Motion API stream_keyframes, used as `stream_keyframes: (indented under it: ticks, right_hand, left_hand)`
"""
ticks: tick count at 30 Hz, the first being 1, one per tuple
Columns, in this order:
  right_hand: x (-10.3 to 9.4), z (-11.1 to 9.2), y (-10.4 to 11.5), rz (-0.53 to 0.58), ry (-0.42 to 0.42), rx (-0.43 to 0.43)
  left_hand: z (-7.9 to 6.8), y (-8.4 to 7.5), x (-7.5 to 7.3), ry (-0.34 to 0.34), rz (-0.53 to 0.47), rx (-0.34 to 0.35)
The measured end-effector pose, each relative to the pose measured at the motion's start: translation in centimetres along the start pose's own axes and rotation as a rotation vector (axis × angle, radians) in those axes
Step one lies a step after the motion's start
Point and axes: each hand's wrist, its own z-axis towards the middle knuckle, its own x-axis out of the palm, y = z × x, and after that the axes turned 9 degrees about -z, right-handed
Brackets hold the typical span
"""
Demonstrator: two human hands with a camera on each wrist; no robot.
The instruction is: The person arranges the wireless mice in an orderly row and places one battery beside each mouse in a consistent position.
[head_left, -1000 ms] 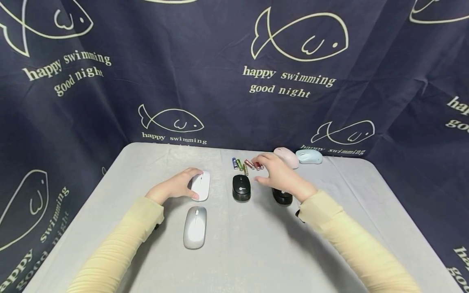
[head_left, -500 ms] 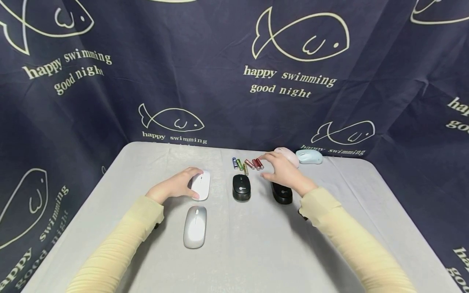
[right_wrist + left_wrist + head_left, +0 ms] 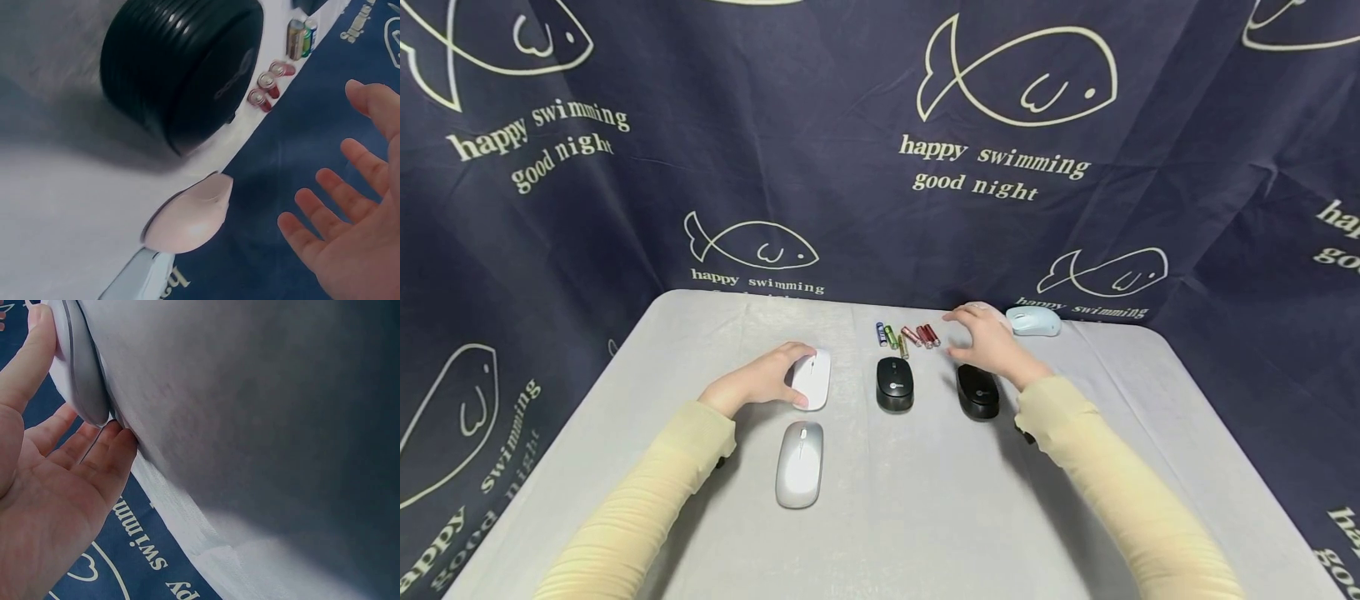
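Observation:
My left hand (image 3: 763, 379) grips a white computer mouse (image 3: 815, 379) on the left part of the table, thumb on the near side and fingers at the far side. In the left wrist view, thumb and fingers lie around the white mouse (image 3: 78, 369). My right hand (image 3: 991, 343) hovers with spread fingers and holds nothing. Beneath its wrist sits a black mouse (image 3: 977, 393). To its left lie several red batteries (image 3: 928, 336). A pink mouse (image 3: 190, 215), mostly hidden behind the hand in the head view, shows in the right wrist view.
A silver mouse (image 3: 799, 467) lies nearer than the white one. Another black mouse (image 3: 895, 385) sits mid-table, with blue (image 3: 882, 334), green (image 3: 891, 337) and gold (image 3: 903, 347) batteries behind it. At the back right is a light blue mouse (image 3: 1034, 322); a curtain (image 3: 865, 167) hangs behind.
My right hand has moved rightward, away from the red batteries, uncovering them and more of the right black mouse while covering the pink mouse. My left hand stays on the white mouse.

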Motion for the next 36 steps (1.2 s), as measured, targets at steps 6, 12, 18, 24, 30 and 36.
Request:
stream_keyframes:
  ticks: [6, 12, 18, 24, 30, 36]
  right_hand:
    - [0.5, 0.1, -1.3, -0.016, -0.003, 0.014]
    - [1.1, -0.1, -2.4, -0.017, 0.028, 0.057]
    - [1.5, 0.0, -3.7, -0.005, 0.036, 0.107]
    - [1.7, 0.3, -4.6, -0.042, 0.06, 0.165]
    - [1.8, 0.4, -5.2, -0.023, 0.098, 0.257]
    - [2.3, 0.6, -6.1, -0.007, 0.113, 0.306]
  left_hand:
    - [0.1, 0.1, 0.1, -0.002, 0.011, -0.005]
    - [0.0, 0.0, 0.0, 0.004, 0.016, -0.015]
    - [0.0, -0.1, 0.0, 0.007, 0.013, -0.005]
    - [0.1, -0.1, -0.1, 0.006, 0.016, -0.007]
    - [0.1, 0.0, 0.0, 0.004, 0.014, -0.007]
    - [0.0, -0.1, 0.0, 0.007, 0.011, -0.011]
